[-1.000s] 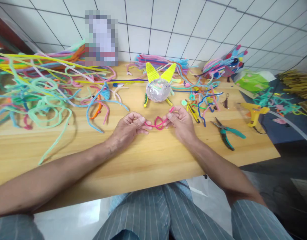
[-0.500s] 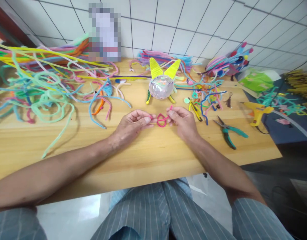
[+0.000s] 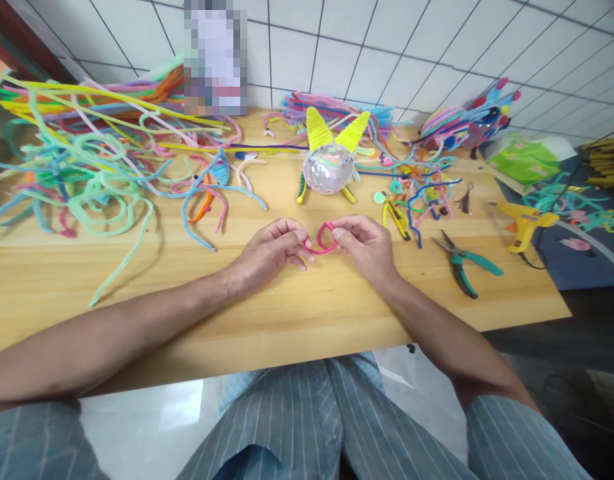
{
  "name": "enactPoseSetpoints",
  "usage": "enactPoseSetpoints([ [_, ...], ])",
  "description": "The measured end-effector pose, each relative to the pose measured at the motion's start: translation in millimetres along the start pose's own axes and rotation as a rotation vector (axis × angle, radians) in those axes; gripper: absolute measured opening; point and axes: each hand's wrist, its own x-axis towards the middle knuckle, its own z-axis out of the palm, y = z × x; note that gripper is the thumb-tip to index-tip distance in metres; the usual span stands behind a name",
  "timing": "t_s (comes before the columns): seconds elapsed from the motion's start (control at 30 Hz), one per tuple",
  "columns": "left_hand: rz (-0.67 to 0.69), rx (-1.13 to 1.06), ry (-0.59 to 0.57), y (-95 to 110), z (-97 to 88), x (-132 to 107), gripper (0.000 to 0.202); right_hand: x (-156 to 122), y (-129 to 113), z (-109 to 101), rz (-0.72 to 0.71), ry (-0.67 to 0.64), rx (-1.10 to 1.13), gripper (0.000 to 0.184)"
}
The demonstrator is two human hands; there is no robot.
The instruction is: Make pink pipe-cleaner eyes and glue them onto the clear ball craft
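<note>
Between my hands is a short pink pipe cleaner (image 3: pixel 323 252), bent into a loop toward its right side. My left hand (image 3: pixel 273 250) pinches its left end between thumb and finger, the other fingers partly extended. My right hand (image 3: pixel 365 245) grips it where the loop crosses, thumb against fingertips. Just beyond stands a clear, shiny ball (image 3: pixel 329 169) with two yellow wrapped ears (image 3: pixel 319 131) and dark green and yellow feet (image 3: pixel 301 188). A yellow utility knife (image 3: pixel 397 220) lies to the right of my right hand.
Teal-handled pliers (image 3: pixel 461 263) and a yellow glue gun (image 3: pixel 525 225) lie on the table's right. Tangled pipe cleaners (image 3: pixel 103 207) cover the left side. A pipe-cleaner bundle (image 3: pixel 337 115) lies along the wall. A green-and-white bag (image 3: pixel 524 160) is at the far right.
My right hand now holds the pink pipe cleaner at its loop, which has shifted toward that hand. A longer curved stretch shows by my left hand. The camera view has shifted slightly.
</note>
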Motion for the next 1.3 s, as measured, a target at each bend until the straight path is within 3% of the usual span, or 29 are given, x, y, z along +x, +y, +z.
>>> enactPoseSetpoints([
  [0.2,-0.008,-0.008,-0.051,-2.0,-2.3,0.8,0.038,-1.3,5.8,-0.3,-0.033,-0.002,-0.053,0.022],
  [0.37,0.037,-0.027,-0.015,-6.5,-4.0,4.1,0.049,-1.9,5.3,0.9,-0.022,-0.018,-0.004,0.021],
  [0.53,0.039,-0.015,-0.013,-8.2,-6.1,6.1,0.043,-1.0,2.9,0.7,0.016,-0.014,0.021,0.024],
  [0.67,0.010,0.042,-0.015,-7.1,-6.7,4.6,0.038,-3.2,3.3,1.4,-0.005,-0.037,-0.028,0.017],
  [0.87,0.028,0.076,-0.040,-8.0,-5.3,3.1,0.039,-7.3,4.7,4.3,-0.133,-0.069,-0.170,0.007],
  [1.07,-0.023,0.107,-0.039,-9.4,-5.3,2.9,0.043,-6.2,-2.7,3.7,-0.223,-0.111,-0.293,0.009],
  [1.3,0.041,0.162,-0.063,-13.0,-6.7,2.9,0.043,-6.0,-4.7,3.0,-0.328,-0.148,-0.352,0.010],
])
